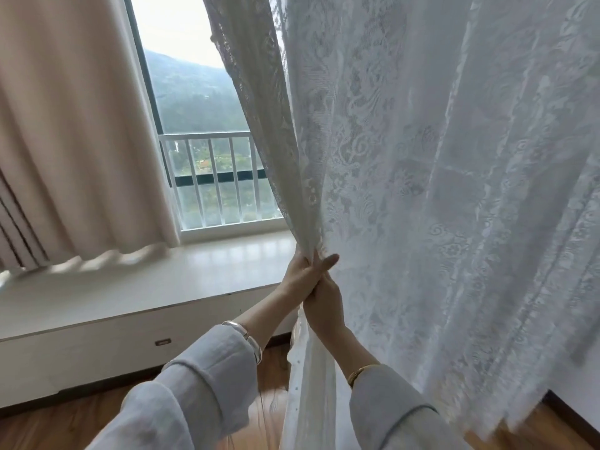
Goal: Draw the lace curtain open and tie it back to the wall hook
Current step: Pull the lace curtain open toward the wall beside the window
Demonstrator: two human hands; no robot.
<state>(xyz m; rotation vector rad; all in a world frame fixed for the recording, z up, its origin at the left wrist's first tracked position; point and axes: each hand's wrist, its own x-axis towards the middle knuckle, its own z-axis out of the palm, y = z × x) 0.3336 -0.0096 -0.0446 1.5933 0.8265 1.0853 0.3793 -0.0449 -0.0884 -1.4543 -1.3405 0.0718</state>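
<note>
A white lace curtain (438, 157) with a floral pattern hangs across the right half of the view, its left edge gathered into folds. My left hand (300, 274) grips that gathered edge at about sill height, thumb lying over the folds. Right below it, my right hand (324, 303) holds the same bunch of lace, the two hands touching. Below my hands the curtain falls in a narrow strip toward the floor. No wall hook shows in the head view.
A beige heavy curtain (74, 141) hangs at the left. Between the curtains the window (201, 108) shows hills and a white railing (211, 177). A pale window seat (146, 287) runs below, above a wooden floor (65, 427). A white wall (584, 401) stands at the lower right.
</note>
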